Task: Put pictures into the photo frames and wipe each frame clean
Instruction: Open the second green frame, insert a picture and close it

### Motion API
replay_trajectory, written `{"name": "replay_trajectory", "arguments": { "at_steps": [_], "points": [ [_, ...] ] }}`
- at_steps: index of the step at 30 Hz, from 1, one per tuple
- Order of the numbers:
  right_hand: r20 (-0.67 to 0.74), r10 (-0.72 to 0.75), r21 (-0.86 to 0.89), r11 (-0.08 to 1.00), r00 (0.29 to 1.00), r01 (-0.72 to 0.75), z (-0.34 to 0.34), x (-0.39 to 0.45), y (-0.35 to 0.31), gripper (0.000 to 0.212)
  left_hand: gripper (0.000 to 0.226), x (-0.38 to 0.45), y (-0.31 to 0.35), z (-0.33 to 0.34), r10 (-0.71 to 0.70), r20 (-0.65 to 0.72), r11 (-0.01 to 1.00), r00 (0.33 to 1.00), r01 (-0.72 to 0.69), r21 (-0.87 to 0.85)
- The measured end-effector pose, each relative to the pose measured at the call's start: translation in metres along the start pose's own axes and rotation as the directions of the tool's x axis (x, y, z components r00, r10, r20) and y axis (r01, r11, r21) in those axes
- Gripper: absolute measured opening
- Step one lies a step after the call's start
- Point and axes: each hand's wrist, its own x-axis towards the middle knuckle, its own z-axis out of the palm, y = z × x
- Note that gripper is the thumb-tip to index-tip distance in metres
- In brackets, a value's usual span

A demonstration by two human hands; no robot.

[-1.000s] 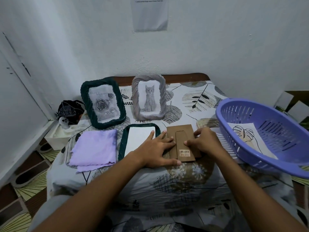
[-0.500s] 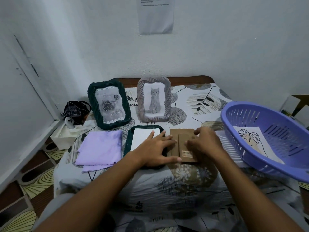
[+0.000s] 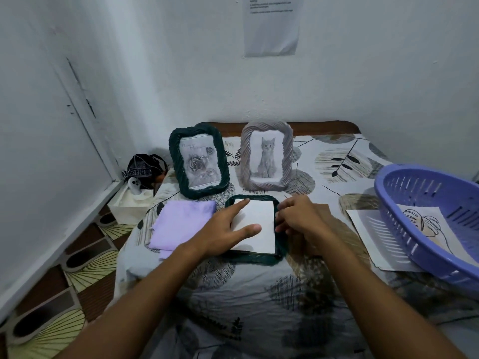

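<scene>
A dark green frame (image 3: 259,259) lies face down on the patterned bedspread with a white picture (image 3: 261,221) set into its back. My left hand (image 3: 223,229) rests flat on that picture, fingers spread. My right hand (image 3: 300,218) is curled at the frame's right rim, gripping the left edge of the brown backing board (image 3: 324,209), which lies just right of the frame. A folded purple cloth (image 3: 178,224) sits to the frame's left. Behind stand a green frame with a rose picture (image 3: 198,161) and a grey frame with a cat picture (image 3: 267,156).
A purple plastic basket (image 3: 414,193) at the right holds a leaf drawing (image 3: 425,221) and sits on another sheet (image 3: 368,229). A black bag (image 3: 145,169) lies at the far left by the wall. White walls close off the back and left.
Both hands have shifted left from the backing board toward the flat green frame. My left hand now lies on the white picture. The camera has tilted toward the wall.
</scene>
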Motion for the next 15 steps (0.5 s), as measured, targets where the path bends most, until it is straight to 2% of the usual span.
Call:
{"name": "replay_trajectory", "arguments": {
  "at_steps": [2, 9, 11, 15],
  "points": [
    [-0.005, 0.003, 0.033, 0.999, 1.000, -0.003, 0.002, 0.000, 0.001, 0.014, 0.099, 0.000, -0.002, 0.002, -0.006, 0.001, 1.000, 1.000, 0.006, -0.017],
    [-0.086, 0.009, 0.170, 0.985, 0.996, 0.006, 0.007, 0.001, 0.001, 0.037, 0.098, -0.003, -0.002, 0.001, -0.011, -0.021, 0.999, 1.000, 0.010, -0.040],
    [-0.086, 0.009, 0.182, 0.983, 0.996, 0.006, 0.009, 0.002, 0.000, 0.036, 0.099, -0.003, -0.001, 0.001, -0.008, -0.020, 0.999, 1.000, 0.007, -0.031],
    [-0.069, -0.002, 0.088, 0.996, 0.998, 0.008, 0.013, 0.008, 0.000, 0.025, 0.098, -0.002, -0.001, 0.000, -0.012, -0.019, 1.000, 1.000, 0.012, -0.023]
  ]
}}
